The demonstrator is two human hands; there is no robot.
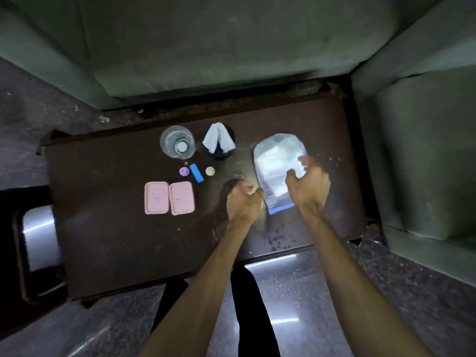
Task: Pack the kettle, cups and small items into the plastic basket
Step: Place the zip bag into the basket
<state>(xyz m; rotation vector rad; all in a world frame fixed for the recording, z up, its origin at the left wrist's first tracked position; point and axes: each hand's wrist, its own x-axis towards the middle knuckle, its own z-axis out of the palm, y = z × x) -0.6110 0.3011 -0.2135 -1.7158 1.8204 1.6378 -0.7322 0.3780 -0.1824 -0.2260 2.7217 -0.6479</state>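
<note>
A clear plastic zip bag [277, 161] with a blue strip at its near end lies on the dark table [108, 240], with white contents inside. My right hand [309, 186] grips the bag's right side. My left hand [243, 199] is closed on the bag's left near edge. To the left stand a clear glass [177, 145] and a dark cup holding white tissue [219, 141]. Two pink lidded boxes [168, 198] lie side by side. A purple cap [184, 171], a blue stick [196, 172] and a pale round piece [210, 171] lie between them. No basket or kettle is in view.
A green sofa [206, 47] borders the table at the far side, with another green seat [425, 137] on the right. A dark chair with a shiny seat [38, 235] stands at the left. Crumbs dot the table near its right front edge. My dark trouser legs show below the table.
</note>
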